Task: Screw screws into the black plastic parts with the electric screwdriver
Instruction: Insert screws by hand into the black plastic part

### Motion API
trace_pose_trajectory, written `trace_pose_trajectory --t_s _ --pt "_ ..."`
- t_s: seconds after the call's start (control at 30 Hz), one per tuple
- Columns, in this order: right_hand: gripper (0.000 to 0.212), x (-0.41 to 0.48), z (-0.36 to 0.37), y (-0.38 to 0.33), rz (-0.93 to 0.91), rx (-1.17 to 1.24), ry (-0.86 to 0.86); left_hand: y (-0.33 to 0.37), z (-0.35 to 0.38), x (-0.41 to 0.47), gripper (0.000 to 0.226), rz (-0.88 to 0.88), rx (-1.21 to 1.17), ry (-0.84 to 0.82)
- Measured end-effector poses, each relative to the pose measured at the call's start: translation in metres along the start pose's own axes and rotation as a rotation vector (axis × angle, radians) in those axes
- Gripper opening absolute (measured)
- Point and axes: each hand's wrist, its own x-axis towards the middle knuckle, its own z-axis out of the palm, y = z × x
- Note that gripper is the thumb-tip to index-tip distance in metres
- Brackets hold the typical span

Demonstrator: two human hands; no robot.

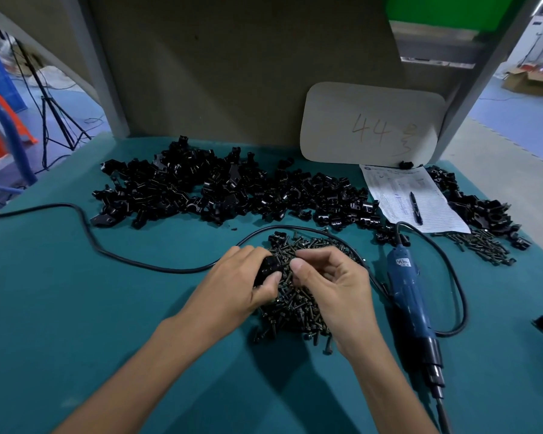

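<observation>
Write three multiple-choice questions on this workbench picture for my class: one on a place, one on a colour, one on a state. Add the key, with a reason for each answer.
1. Where does the electric screwdriver lie?
A. on the table top, right of the screw pile
B. on the paper sheet
C. among the black parts at the back

2. What colour is the table top?
A. red
B. white
C. teal green

3. What is the left hand doing?
A. lying flat and open
B. gripping a black plastic part
C. holding the pen

Key:
1 A: it lies flat beside the pile, and no hand grips it.
2 C: the bare surface is teal green all over.
3 B: its fingers and thumb curl round the part above the pile.
</observation>
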Motion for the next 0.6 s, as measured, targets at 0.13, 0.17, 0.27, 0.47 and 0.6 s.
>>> trace_pose_trajectory --t_s 0.13,0.17,0.27,0.47,0.6 --pt "0.020 0.000 0.000 -0.001 -0.052 -0.084 -0.066 0.003 -0.001 0.003 0.032 -0.003 0.031 -0.002" --pt "0.019 0.000 0.000 -0.001 -0.055 -0.091 -0.069 0.003 -0.001 0.003 0.033 -0.004 0.033 -0.005" --pt "0.015 0.000 -0.002 0.000 -0.031 -0.129 -0.066 0.004 0.000 0.001 0.032 0.004 0.028 -0.022" --pt "0.010 0.005 -0.011 -0.006 0.011 -0.338 -0.223 0.007 -0.004 0.000 0.041 0.013 0.078 -0.029" --pt "0.032 0.011 -0.009 -0.011 -0.126 -0.706 -0.318 0.015 -0.009 0.002 0.036 0.099 0.206 0.026"
